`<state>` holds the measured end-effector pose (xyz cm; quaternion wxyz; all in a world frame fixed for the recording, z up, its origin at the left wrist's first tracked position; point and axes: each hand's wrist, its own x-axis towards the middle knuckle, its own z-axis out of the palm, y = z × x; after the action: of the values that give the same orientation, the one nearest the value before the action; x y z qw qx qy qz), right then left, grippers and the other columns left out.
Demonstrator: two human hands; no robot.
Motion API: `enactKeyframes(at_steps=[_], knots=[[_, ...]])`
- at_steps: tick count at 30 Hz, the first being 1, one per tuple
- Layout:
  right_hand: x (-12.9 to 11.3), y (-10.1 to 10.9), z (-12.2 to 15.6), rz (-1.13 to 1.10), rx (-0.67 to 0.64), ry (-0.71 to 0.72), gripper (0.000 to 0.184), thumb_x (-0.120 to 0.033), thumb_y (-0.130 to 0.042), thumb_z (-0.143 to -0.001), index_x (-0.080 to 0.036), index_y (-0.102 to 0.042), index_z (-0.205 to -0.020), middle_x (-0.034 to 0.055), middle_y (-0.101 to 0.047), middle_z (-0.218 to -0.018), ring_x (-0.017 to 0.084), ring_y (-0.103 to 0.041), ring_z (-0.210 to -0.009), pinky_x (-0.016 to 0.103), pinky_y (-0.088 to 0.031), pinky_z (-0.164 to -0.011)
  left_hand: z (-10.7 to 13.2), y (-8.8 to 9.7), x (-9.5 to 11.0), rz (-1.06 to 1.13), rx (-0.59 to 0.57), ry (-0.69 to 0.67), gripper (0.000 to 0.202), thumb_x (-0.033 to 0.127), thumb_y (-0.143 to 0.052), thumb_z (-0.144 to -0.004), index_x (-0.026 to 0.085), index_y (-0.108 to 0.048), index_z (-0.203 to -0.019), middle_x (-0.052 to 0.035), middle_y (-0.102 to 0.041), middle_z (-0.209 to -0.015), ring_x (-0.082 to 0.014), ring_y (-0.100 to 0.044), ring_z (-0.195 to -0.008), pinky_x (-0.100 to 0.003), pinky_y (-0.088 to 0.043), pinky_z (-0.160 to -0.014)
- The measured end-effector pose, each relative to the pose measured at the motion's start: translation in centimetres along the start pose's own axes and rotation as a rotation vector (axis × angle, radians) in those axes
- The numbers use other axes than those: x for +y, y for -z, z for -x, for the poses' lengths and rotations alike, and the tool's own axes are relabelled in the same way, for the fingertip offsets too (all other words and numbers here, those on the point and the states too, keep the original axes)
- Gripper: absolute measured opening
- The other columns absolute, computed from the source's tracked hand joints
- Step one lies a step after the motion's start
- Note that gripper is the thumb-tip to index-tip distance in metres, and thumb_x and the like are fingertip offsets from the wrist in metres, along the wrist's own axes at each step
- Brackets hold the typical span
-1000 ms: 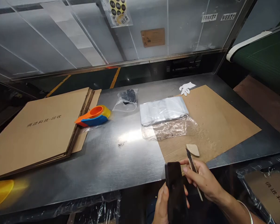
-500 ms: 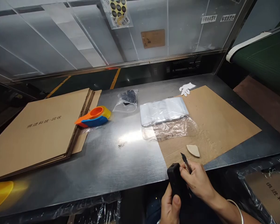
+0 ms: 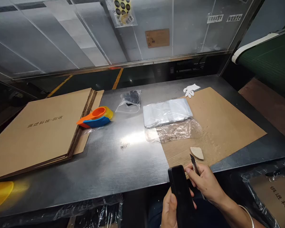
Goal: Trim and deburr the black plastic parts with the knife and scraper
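Observation:
My left hand grips a flat black phone-like slab at the near edge of the steel table, thumb over its lower left side. My right hand is closed round a thin utility knife, whose blade points up and away just right of the slab's top. A small pale wedge-shaped piece lies on the brown cardboard sheet right above the blade tip.
A stack of flattened cartons lies at the left, with an orange and blue tape dispenser beside it. Clear plastic bags, a bag holding something dark and a white glove lie farther back. A clear panel stands behind the table.
The black slab has tipped back so its broad face shows, after being held lower and edge-on. My right hand and the knife have shifted slightly right and up.

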<state>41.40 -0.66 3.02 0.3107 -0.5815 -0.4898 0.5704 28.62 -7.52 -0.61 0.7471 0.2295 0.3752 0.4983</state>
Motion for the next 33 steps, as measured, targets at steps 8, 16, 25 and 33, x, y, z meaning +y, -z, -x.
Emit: enactKeyframes(at_steps=[8, 16, 25, 33], knots=[[-0.3, 0.8, 1.9, 0.289, -0.183, 0.065, 0.017, -0.034, -0.057, -0.082, -0.019, -0.050, -0.079, -0.0042, -0.054, -0.058, 0.012, -0.051, -0.051, 0.023, -0.035, -0.052, 0.4, 0.3, -0.2, 0.040, 0.151, 0.015, 0.048, 0.057, -0.050, -0.082, 0.014, -0.063, -0.099, -0.0101, -0.068, -0.085, -0.0174, -0.060, -0.067, -0.025, -0.046, -0.056], [0.1, 0.0, 0.6, 0.253, -0.063, 0.072, 0.038, -0.042, -0.043, -0.089, -0.020, -0.040, -0.059, -0.0031, -0.045, -0.047, 0.011, -0.044, -0.044, 0.023, -0.028, -0.044, 0.2, 0.0, 0.1, -0.059, 0.004, 0.004, 0.054, 0.061, -0.046, -0.082, 0.014, -0.062, -0.101, -0.0110, -0.067, -0.084, -0.0168, -0.060, -0.062, -0.025, -0.045, -0.053], [0.0, 2.6, -1.0, 0.224, 0.127, 0.144, 0.043, -0.052, -0.044, -0.088, -0.019, -0.043, -0.061, -0.0041, -0.040, -0.050, 0.010, -0.037, -0.048, 0.025, -0.031, -0.048, 0.2, 0.9, 0.8, 0.188, -0.175, 0.317, 0.076, 0.075, -0.028, -0.079, 0.008, -0.064, -0.080, -0.0064, -0.059, -0.053, -0.0102, -0.052, -0.046, -0.020, -0.036, -0.046], [-0.5, 2.7, 0.9, 0.201, 0.024, 0.153, 0.029, -0.043, -0.049, -0.088, -0.016, -0.058, -0.082, -0.0044, -0.045, -0.051, 0.010, -0.044, -0.046, 0.024, -0.034, -0.046, -0.3, 0.9, 1.0, 0.204, -0.196, 0.365, 0.078, 0.078, -0.031, -0.075, 0.008, -0.063, -0.078, -0.0055, -0.059, -0.053, -0.0093, -0.051, -0.046, -0.020, -0.034, -0.045]])
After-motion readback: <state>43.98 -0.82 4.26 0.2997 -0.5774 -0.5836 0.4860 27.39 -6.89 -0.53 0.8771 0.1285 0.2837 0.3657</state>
